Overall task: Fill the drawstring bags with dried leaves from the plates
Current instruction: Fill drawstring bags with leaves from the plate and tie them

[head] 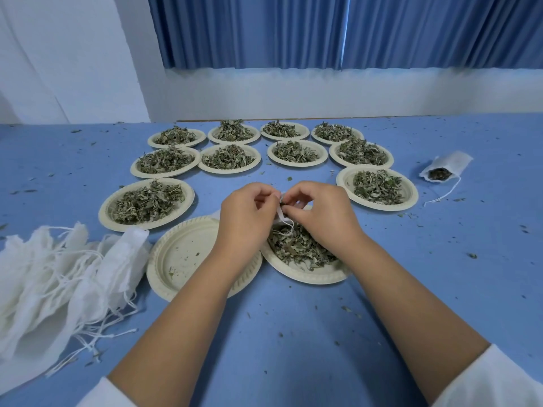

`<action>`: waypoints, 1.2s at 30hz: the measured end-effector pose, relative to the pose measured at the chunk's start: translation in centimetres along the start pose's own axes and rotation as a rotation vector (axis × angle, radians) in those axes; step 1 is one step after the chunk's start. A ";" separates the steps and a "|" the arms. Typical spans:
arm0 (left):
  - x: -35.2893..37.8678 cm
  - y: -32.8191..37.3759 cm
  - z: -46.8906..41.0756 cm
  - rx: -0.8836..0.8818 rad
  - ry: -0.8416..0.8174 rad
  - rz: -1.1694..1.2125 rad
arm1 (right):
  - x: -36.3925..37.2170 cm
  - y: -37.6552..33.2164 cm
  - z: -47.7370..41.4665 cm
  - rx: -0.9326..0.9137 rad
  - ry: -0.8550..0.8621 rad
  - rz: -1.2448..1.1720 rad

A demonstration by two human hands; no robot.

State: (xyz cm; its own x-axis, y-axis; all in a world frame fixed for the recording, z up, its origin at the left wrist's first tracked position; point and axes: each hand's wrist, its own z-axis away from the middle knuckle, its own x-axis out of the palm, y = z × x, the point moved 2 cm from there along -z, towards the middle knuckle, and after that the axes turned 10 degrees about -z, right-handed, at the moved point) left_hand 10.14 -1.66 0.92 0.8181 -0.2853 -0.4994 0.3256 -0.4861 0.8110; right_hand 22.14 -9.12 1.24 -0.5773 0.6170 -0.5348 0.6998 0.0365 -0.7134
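My left hand [245,214] and my right hand [318,211] meet above the near plate of dried leaves [305,276]. Both pinch a small white drawstring bag [282,216]; most of the bag is hidden between my fingers. Its string hangs down onto the leaves. An emptied cream plate [182,259] lies just left of that plate, partly under my left forearm. A heap of unfilled white drawstring bags [58,277] rests at the left edge. One filled bag [443,168], mouth open with leaves showing, lies at the right.
Several more cream plates heaped with dried leaves [235,157] stand in rows behind my hands. Leaf crumbs are scattered over the blue table [293,333]. A white wall and blue curtain [323,30] close off the far side.
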 end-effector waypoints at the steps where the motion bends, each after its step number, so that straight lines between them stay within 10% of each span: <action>1: 0.0 0.0 0.0 0.003 -0.006 0.007 | 0.0 -0.1 0.0 0.000 -0.022 0.031; 6: -0.4 -0.1 -0.2 -0.040 -0.025 0.104 | 0.1 -0.4 0.2 0.001 -0.170 -0.128; 12: -0.9 -0.8 -0.7 -0.124 0.099 0.131 | -1.2 -0.3 -0.2 0.020 0.063 -0.208; 23: -2.8 -1.0 -1.3 0.040 0.277 -0.014 | 1.3 -1.8 1.2 -0.013 -0.430 -0.281; 36: -1.5 -1.4 -1.1 0.103 0.117 -0.196 | -1.4 0.7 -0.2 0.098 -0.367 0.218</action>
State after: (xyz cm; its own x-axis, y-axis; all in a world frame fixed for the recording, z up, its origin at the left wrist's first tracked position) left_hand 9.01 0.40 0.84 0.7950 -0.0828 -0.6009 0.4386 -0.6058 0.6638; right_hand 23.47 -9.80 1.57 -0.5442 0.2811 -0.7904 0.7887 -0.1497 -0.5963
